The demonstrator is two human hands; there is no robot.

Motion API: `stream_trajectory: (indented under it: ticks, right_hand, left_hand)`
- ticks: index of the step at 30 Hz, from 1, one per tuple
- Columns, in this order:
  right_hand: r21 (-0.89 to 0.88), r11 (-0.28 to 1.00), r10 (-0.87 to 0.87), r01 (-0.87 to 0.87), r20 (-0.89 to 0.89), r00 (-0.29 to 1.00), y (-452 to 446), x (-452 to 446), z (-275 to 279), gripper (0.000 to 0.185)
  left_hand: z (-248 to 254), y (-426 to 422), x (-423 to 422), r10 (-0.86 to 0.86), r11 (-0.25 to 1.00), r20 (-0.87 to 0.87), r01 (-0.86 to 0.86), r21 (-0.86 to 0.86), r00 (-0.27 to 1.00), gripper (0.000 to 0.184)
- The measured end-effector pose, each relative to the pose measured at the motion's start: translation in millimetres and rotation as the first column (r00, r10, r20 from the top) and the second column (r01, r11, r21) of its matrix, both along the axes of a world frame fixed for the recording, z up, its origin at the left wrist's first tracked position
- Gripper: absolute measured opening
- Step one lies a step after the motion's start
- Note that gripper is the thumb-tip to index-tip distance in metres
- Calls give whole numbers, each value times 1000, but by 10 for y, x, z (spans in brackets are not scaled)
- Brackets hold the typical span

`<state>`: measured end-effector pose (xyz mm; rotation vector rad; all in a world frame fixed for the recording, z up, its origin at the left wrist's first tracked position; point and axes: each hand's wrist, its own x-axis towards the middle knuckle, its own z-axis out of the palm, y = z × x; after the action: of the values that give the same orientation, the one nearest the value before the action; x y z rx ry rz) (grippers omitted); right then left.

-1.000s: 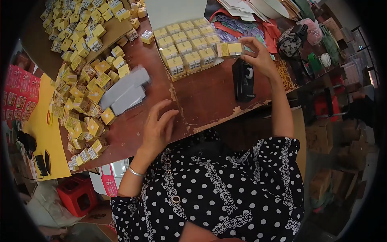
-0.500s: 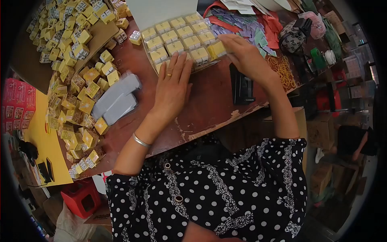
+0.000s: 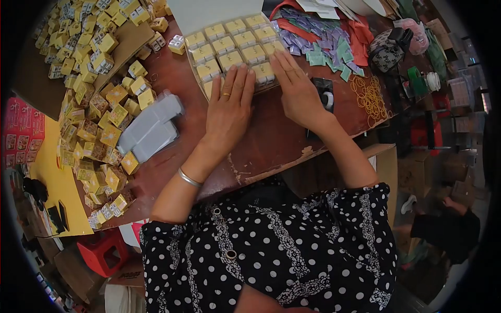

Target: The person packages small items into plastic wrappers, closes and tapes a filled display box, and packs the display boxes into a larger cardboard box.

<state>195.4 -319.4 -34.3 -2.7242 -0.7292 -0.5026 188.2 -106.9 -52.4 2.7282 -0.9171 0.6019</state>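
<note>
An open box (image 3: 257,93) holds rows of small yellow-topped packs (image 3: 224,45), with its pale lid (image 3: 214,11) raised behind them. My left hand (image 3: 228,108) lies flat with outstretched fingers on the packs at the near left corner. On the near right side, the fingers of my right hand (image 3: 301,96) are extended together over the packs at the box's edge. Both hands press or rest on top, with nothing visibly gripped. Beside my right hand stands a black tape dispenser (image 3: 324,93), partly covered by that hand.
Loose yellow packs (image 3: 109,135) are heaped on the left, beside clear plastic sleeves (image 3: 151,130). A cardboard tray (image 3: 122,57) of packs is at the back left. Purple and green sachets (image 3: 326,44) and rubber bands (image 3: 371,99) lie right. Another person (image 3: 448,232) is at the far right.
My left hand has moved forward onto the packs. My right hand has brought the yellow pack from the right to the box and let go; its fingers now lie over the box's right edge.
</note>
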Motion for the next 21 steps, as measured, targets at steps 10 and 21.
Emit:
stream_trajectory:
  ticks: [10,21]
  right_hand:
    - [629,732,25,262,-409,912,-284,363,277,64]
    - [635,543,116,549,-705,700,-35,-321,192,88]
  left_hand:
    - [287,356,0,143,964,80,-121,-238,986,76]
    - [184,862,-299,-164,594,-607,-413,-690,778,88]
